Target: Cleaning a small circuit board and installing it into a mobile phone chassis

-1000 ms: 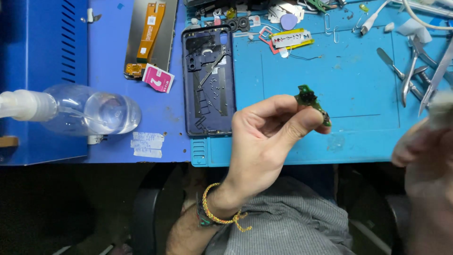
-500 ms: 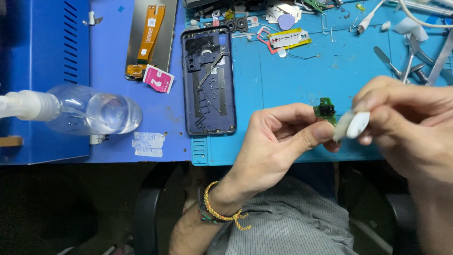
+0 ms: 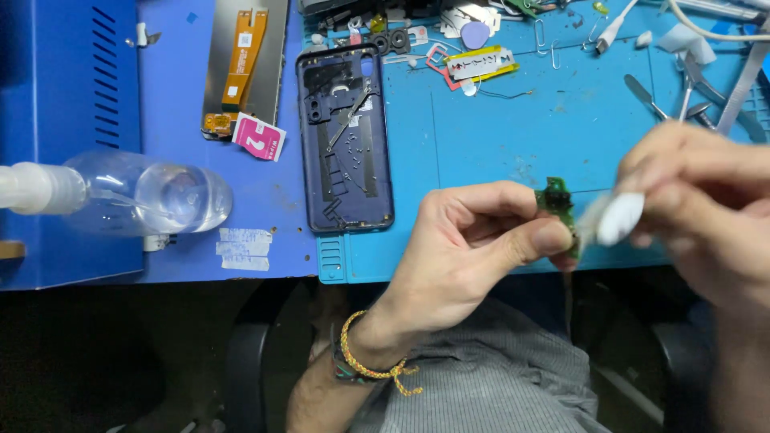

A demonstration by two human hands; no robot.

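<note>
Blue mat (image 3: 513, 144); left hand (image 3: 465, 256) pinches green board (image 3: 559, 204), right hand (image 3: 706, 208) holds white brush (image 3: 619, 218)

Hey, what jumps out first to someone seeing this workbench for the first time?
At lower centre, the left hand pinches a small green circuit board while the right hand presses a white brush against it. Behind them on the blue mat lies an opened dark phone frame, with a clear spray bottle at far left.

clear plastic bottle (image 3: 152, 196) | matt rubbery blue mat (image 3: 521, 136) | metal tweezers (image 3: 690, 96)
</note>
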